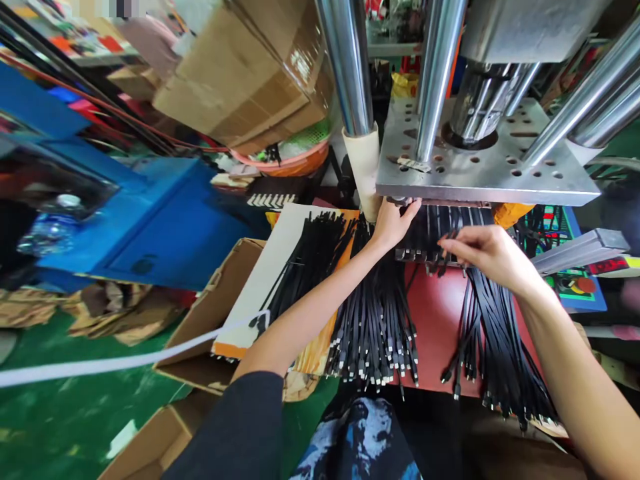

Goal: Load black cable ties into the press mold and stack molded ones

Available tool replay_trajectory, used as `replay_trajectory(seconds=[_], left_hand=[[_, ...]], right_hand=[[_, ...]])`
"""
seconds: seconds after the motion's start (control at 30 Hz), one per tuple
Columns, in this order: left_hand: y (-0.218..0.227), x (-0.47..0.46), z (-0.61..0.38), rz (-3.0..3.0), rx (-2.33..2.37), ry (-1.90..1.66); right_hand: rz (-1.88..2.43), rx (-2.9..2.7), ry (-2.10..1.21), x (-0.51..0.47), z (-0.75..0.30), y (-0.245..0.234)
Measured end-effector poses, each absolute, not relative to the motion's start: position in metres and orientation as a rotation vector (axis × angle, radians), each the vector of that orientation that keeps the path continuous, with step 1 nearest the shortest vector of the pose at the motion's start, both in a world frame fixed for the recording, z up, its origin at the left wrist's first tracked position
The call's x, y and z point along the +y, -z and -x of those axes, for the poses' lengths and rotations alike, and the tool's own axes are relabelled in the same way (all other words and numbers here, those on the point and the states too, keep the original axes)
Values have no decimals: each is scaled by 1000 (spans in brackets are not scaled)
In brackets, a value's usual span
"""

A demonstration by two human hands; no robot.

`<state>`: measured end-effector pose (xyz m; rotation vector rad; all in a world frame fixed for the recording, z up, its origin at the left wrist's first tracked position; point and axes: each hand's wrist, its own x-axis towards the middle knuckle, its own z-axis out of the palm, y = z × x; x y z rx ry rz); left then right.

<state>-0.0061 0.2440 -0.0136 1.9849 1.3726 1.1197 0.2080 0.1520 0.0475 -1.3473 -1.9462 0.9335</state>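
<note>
My left hand [395, 223] reaches forward under the edge of the press's steel plate [480, 177], fingertips resting on the row of black cable ends in the dark fixture [425, 250]; its fingers are curled and partly hidden. My right hand [487, 257] hovers palm down over the same fixture, thumb and fingers pinched on a black flat cable [453, 247]. Several bundles of black flat cables [380, 320] with metal plugs hang over the red work surface [435, 313] toward me, one bundle under each forearm.
Chrome columns [350, 67] rise from the press. A white and orange board [270, 280] with more cables lies left, over open cardboard boxes [200, 320]. A blue machine [165, 223] stands farther left. Green floor [75, 413], a white strap [125, 363], stacked cartons [245, 73] behind.
</note>
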Motion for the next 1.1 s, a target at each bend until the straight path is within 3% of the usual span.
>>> replay_trajectory(seconds=[0.1,0.17,0.3,0.43,0.63,0.83,1.1], left_hand=[[16,228,16,-2088,1372,-1216],[15,207,29,-2327,1134,-1182],[13,181,51,-2802,595,-762],[9,177,47,-2980,676,-566],[-1,166,30,-3119,841,-494],[-1,140,16,-3109,1116,-346],[-13,155,2,-2861,1223,-353]], right_hand=[[1338,-1930,-996,199,-203,-38],[1327,-1941,-1018,213,-199,-27],[1369,-1969,-917,217,-195,-14],[1439,-1849,-761,210,-195,-11],[1354,-1776,-944,210,-196,-7],[1532,-1795,-363,187,-192,-11],[1697,-2381,174,155,-194,-13]])
